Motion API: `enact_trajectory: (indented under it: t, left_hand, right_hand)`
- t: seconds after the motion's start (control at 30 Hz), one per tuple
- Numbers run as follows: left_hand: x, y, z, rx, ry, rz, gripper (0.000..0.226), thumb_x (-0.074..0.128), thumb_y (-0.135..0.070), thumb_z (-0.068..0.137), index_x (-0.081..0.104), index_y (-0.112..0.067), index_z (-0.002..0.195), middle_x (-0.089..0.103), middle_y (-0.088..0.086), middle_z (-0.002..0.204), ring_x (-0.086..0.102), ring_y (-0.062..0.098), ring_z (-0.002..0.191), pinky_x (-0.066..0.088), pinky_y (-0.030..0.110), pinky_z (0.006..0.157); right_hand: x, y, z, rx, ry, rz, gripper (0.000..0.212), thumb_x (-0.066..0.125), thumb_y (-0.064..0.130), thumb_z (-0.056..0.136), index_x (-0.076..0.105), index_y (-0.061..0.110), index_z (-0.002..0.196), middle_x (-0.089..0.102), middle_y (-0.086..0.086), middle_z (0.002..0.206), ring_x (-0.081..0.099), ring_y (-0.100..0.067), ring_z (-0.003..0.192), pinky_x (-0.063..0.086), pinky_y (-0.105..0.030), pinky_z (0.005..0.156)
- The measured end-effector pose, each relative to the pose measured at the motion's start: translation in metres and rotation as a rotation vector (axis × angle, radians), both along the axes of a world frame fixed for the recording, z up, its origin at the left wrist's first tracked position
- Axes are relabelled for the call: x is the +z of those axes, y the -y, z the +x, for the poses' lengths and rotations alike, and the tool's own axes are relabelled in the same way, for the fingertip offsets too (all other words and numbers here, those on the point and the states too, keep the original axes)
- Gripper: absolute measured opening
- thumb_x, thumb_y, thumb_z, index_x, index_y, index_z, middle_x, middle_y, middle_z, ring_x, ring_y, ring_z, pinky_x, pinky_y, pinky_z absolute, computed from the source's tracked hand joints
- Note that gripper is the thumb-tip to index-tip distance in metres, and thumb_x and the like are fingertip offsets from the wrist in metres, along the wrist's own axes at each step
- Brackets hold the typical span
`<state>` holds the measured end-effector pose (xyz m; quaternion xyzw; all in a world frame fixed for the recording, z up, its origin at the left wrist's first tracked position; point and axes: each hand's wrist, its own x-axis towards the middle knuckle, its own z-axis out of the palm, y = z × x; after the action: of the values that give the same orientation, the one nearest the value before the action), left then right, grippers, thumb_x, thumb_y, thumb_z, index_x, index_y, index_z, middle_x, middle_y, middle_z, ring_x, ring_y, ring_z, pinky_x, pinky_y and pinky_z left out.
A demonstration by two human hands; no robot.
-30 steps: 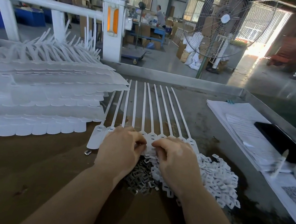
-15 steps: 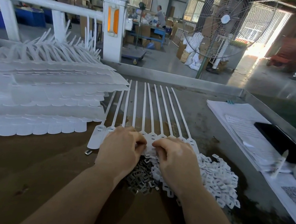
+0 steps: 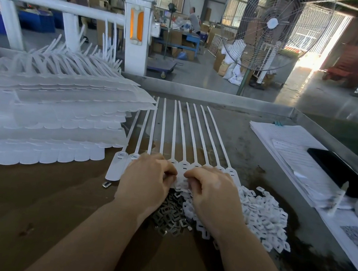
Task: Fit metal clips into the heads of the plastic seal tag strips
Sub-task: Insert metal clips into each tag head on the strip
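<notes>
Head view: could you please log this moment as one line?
hands: left and right curled over tag strip heads | metal clips: piled beneath | white caps: right

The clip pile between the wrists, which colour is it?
Dull metallic grey clip pile, clearest in the head view.

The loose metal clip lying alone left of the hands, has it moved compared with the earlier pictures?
No. The loose metal clip lies just below the leftmost strip head, same as before.
</notes>
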<state>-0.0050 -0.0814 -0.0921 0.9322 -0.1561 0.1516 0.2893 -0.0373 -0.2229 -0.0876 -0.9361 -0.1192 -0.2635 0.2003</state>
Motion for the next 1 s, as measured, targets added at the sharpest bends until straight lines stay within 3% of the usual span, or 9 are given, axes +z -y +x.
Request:
enact_trajectory:
  t: [1.0]
  left_hand:
    - [-0.0001, 0.0009, 0.0004, 0.002, 0.008, -0.007, 0.015, 0.058, -0.03, 0.088, 0.07, -0.03, 0.098, 0.063, -0.011, 0.101, 0.052, 0.01, 0.094, 0.045, 0.031, 0.087]
  right_hand:
    - [-0.0006, 0.0014, 0.0007, -0.022, 0.001, -0.017, 0.013, 0.062, 0.004, 0.08, 0.07, 0.014, 0.084, 0.069, 0.002, 0.078, 0.062, -0.018, 0.076, 0.041, -0.029, 0.075]
